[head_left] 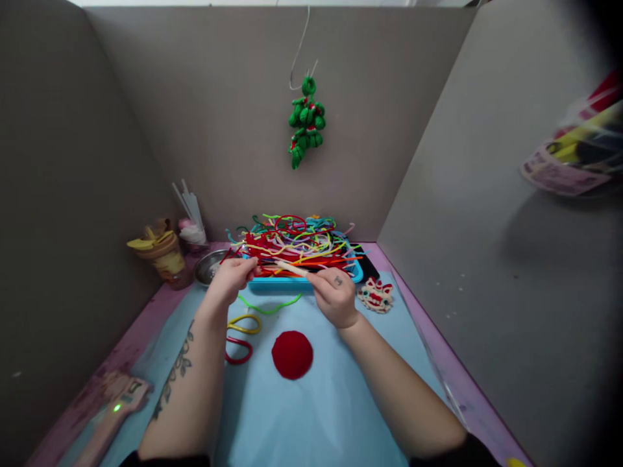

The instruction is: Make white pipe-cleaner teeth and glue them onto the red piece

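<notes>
Head view shows your left hand and right hand each pinching an end of the white pipe cleaner, lying left-to-right mid-frame before the blue tray.

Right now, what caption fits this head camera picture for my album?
Both hands, left hand and right hand, pinch a pale pipe cleaner before a blue tray of colourful ones.

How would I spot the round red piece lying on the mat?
Start at the blue tray heaped with colourful pipe cleaners. Come toward the person, between the forearms, onto the light blue mat. There lies the red disc: solid and fuzzy, unlike the open red loop left of it.
</notes>
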Demonstrator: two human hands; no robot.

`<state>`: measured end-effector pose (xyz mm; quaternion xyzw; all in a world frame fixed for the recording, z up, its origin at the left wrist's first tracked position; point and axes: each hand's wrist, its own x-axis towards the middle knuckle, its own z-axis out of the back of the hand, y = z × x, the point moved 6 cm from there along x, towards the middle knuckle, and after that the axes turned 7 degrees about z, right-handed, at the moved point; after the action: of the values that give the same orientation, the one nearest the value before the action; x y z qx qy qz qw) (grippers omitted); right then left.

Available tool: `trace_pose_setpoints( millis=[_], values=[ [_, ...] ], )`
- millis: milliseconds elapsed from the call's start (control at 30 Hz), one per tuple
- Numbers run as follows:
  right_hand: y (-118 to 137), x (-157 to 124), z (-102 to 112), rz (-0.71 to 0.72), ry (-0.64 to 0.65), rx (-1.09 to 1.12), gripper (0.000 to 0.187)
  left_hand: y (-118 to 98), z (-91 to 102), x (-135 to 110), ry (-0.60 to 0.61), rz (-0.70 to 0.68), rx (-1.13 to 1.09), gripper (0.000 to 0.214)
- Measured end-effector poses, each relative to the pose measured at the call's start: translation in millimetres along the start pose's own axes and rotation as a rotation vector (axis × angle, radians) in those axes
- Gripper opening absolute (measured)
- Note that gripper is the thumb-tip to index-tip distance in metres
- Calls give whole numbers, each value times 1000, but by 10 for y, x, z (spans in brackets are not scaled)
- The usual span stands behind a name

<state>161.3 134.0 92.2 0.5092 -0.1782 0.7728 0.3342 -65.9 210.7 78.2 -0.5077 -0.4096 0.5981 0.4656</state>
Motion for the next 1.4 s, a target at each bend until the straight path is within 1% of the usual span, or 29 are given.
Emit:
trace_pose_setpoints(
  millis=[33,100,200,300,367,433,500,600,733,833,933,1000,1133,1267,1400],
  values=[
    [-36,1,7,-48,-18,40,21,-10,-6,-8,22,-3,-15,35],
    [-133,2,28,-191,-72,124,16,-38,-19,-30,65,-23,-41,38],
    [-307,-34,52,-475,-189,255,13,-80,-37,-68,118,-72,-36,43],
    [-462,-119,-20,-777,-265,456,21,-115,-76,-102,167,-145,54,41],
    [-517,-168,-111,-937,-282,628,26,-148,-81,-113,142,-211,49,37],
    [-528,-190,-189,-1050,-285,781,30,-191,-59,-121,69,-290,-42,43],
    [-508,-191,-240,-1131,-269,894,32,-227,-46,-137,14,-360,-151,50],
    [-456,-180,-273,-1204,-242,999,36,-260,-56,-169,8,-416,-284,47],
    [-416,-179,-276,-1206,-229,1006,33,-295,-78,-222,60,-429,-423,38],
    [-415,-166,-225,-1126,-247,904,28,-303,-100,-238,83,-402,-474,35],
    [-397,-112,-122,-985,-259,776,24,-302,-101,-235,48,-384,-450,34],
    [-371,-65,-54,-893,-242,705,22,-301,-94,-232,17,-378,-420,32],
    [-320,16,70,-745,-243,576,17,-295,-78,-227,-24,-383,-415,29],
    [-277,45,119,-671,-255,509,13,-275,-97,-210,-31,-392,-448,28],
    [-243,45,109,-634,-231,513,11,-259,-101,-197,-78,-375,-470,30]
  ],
)
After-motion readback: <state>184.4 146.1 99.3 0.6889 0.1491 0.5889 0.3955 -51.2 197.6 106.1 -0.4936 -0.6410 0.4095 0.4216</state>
